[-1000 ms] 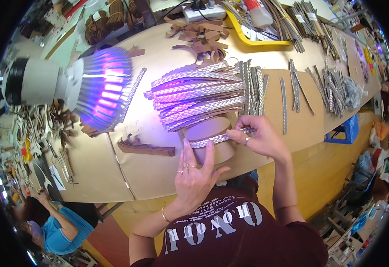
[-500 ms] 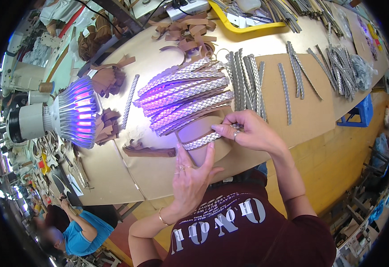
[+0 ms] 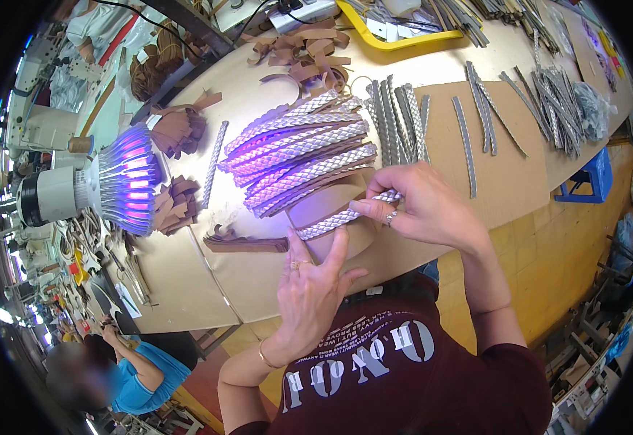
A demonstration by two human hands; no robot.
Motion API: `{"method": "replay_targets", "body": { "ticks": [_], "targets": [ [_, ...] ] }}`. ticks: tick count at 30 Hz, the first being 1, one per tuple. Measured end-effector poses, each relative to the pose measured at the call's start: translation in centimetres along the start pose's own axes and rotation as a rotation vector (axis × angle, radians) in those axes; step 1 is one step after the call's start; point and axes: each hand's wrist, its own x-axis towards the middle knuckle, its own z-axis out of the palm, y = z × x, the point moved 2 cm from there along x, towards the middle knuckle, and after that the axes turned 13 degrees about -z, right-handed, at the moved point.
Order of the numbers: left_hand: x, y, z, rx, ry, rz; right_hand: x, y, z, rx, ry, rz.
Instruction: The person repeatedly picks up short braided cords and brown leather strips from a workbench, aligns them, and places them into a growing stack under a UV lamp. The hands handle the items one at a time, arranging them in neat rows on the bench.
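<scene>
One silver braided strip (image 3: 345,216) is lying across the worktop (image 3: 258,275) just in front of the pile of braided strips (image 3: 302,156), and both hands are working on it. Its long axis is running from lower left to upper right, the lower end pointing toward the left hand (image 3: 313,286) and the upper end tucked under the right hand (image 3: 421,206).

The left hand is spreading flat, its fingers wide and its fingertips pressing the near end of the strip down; it is gripping nothing. The right hand is closing narrowly, thumb and forefinger pinching the far end of the strip.

The pile itself is holding roughly eight or nine silver braids fanned side by side, their long axes matching the single strip's slant; an exact count is hard, since they are overlapping. Right of the pile, about six narrower grey strips (image 3: 400,119) are lying nearly upright in a row, and further right three more (image 3: 479,127) are lying apart on a brown cardboard sheet (image 3: 505,174). One lone strip (image 3: 213,163) is lying left of the pile. One lamp (image 3: 110,188) with a violet glow is hanging further left of the pile. One yellow tray (image 3: 374,38) is sitting behind the pile, beyond a heap of brown leather scraps (image 3: 302,54).
</scene>
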Motion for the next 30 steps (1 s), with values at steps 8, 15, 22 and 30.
{"method": "replay_targets", "body": {
  "ticks": [8,15,22,30],
  "targets": [
    [0.0,0.0,0.0,-0.003,-0.012,0.010,-0.7,2.0,1.1,0.137,-0.042,0.145],
    [0.1,0.0,-0.1,0.012,-0.016,0.022,-0.5,3.0,1.9,0.190,-0.037,0.173],
    [0.2,0.0,-0.1,0.005,-0.034,0.017,-0.9,4.5,3.5,0.254,0.056,0.241],
    [0.2,-0.1,0.1,0.017,-0.011,0.038,-1.7,5.5,4.7,0.427,0.134,0.353]
  ]
}}
